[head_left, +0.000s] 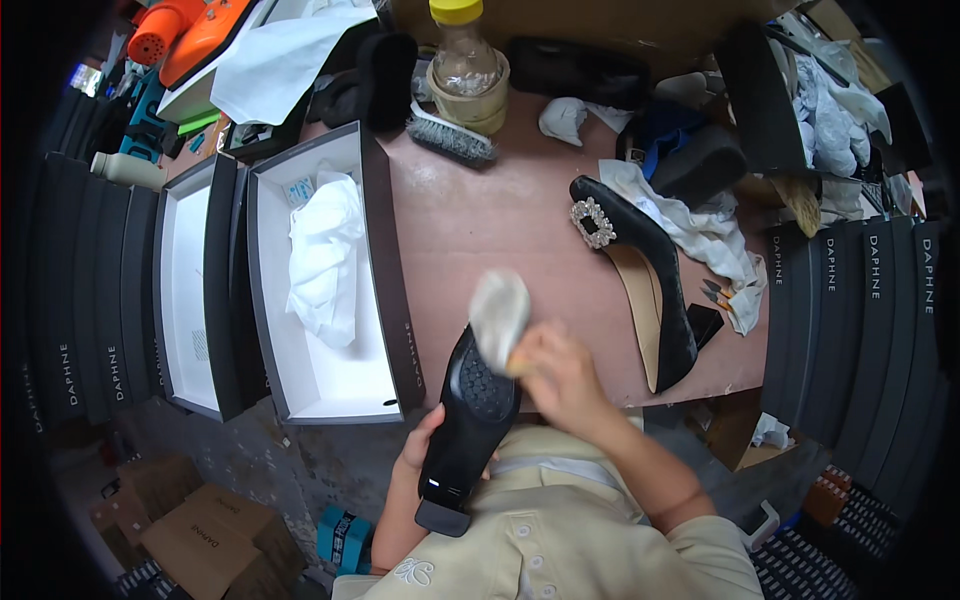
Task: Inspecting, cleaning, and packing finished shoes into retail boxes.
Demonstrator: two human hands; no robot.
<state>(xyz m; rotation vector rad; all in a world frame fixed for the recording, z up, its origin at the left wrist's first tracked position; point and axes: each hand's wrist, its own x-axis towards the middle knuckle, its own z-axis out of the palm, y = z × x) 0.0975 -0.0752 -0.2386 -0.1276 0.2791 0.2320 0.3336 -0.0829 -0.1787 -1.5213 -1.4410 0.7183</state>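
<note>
My left hand point(421, 440) is wrapped round a black high-heeled shoe point(462, 425), held with its textured sole up and its block heel toward me. In my right hand point(562, 378), blurred by motion, is a whitish oval-headed tool point(498, 312) with a yellowish grip. Its head lies over the toe end of the sole; whether it touches cannot be made out. To the right, on the pinkish table point(470, 215), lies another black heeled shoe point(655, 262) with a jewelled buckle and a tan inner side.
Left of the shoe stands an open shoe box point(385, 260) holding white paper point(328, 260), beside another open box point(190, 290). A grey-bristled brush point(450, 138) and a yellow-capped bottle point(466, 60) in a cup are at the back. Crumpled white cloth point(690, 220) and stacked boxes point(850, 310) are right.
</note>
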